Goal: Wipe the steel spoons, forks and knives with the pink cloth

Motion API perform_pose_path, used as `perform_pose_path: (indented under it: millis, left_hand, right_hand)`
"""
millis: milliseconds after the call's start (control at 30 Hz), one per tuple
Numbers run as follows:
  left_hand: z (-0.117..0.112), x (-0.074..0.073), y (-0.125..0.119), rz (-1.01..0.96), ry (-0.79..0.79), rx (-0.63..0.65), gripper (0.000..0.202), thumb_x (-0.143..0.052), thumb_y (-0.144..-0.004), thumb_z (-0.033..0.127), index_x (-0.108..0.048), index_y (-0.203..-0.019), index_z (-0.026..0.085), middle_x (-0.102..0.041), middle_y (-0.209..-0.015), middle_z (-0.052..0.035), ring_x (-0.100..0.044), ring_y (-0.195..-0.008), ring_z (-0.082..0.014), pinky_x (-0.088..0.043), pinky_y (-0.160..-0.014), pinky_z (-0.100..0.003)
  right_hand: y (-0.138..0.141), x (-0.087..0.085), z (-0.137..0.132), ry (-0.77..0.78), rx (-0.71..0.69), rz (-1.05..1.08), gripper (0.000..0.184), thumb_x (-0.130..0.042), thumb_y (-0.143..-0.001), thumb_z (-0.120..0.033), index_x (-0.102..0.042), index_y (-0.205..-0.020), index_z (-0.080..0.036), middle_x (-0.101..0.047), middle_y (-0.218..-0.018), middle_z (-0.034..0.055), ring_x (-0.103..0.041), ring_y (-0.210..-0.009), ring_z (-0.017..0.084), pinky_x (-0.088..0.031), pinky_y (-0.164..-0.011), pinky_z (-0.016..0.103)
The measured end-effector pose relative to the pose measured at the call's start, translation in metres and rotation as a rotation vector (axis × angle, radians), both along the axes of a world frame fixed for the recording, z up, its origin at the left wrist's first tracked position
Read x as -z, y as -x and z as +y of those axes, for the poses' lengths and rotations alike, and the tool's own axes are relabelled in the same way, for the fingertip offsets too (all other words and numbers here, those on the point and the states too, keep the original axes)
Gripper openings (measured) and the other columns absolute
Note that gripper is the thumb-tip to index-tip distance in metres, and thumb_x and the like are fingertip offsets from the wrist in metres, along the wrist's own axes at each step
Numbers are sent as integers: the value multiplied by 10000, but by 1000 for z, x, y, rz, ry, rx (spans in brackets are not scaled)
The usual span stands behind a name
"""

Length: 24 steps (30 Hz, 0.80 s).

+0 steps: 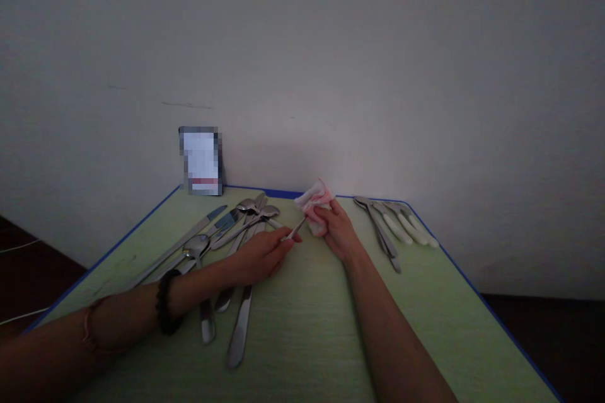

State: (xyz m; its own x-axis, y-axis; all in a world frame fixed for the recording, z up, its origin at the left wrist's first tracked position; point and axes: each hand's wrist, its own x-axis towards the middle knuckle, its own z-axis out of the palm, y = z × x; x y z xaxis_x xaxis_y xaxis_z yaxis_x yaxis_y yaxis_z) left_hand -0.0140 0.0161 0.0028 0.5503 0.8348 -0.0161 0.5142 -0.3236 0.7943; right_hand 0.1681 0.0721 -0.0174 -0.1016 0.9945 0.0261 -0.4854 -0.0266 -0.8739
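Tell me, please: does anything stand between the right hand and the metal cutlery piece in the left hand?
Only the pink-and-white cloth in the right hand; the metal cutlery piece reaches from the left hand to it. Nothing else visible intervenes.

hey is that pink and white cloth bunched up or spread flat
Bunched up: the cloth shows crumpled folds in the right hand.

Cutlery (197, 242) at left of table (307, 327), more cutlery (396, 228) right, cloth (317, 194) between, phone (203, 160) back left by wall (302, 44)
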Motion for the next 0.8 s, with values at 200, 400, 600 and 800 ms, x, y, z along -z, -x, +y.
perform_pose_path:
  millis: [200, 400, 600, 800]
  left_hand:
    - [0, 0, 0, 15, -16, -5, 425, -285, -962, 426, -557, -1124, 142, -418, -489, 82, -436, -452, -119, -365, -510, -225]
    - [0, 0, 0, -16, 13, 7, 438, -274, -963, 435, -537, -1144, 135, -416, -492, 85, -433, -445, -117, -365, -498, -223]
    - [0, 1, 0, -31, 18, -3, 436, -282, -958, 425, -545, -1142, 130, -421, -491, 78, -437, -445, -123, -374, -499, -229]
    - [-1, 0, 0, 13, -4, -9, 428, -282, -960, 419, -553, -1128, 135, -429, -483, 78, -445, -452, -124, -382, -519, -232]
  right_hand:
    - [3, 0, 0, -34, 3, -27, 383, -824, -580, -359, -648, -898, -235, -695, -864, -19, -618, -740, 127, -491, -692, 249]
    - [2, 1, 0, -107, 11, -219, 358, -675, -737, -546, -585, -699, -201, -478, -526, -65, -355, -475, 85, -289, -477, 238]
    - [-2, 1, 0, -15, -61, -144, 340, -760, -648, -491, -628, -732, -189, -582, -617, -42, -452, -546, 94, -364, -534, 230]
    - [-4, -5, -5, 27, -120, -27, 330, -793, -592, -269, -679, -897, -217, -710, -876, -11, -626, -783, 127, -488, -725, 230]
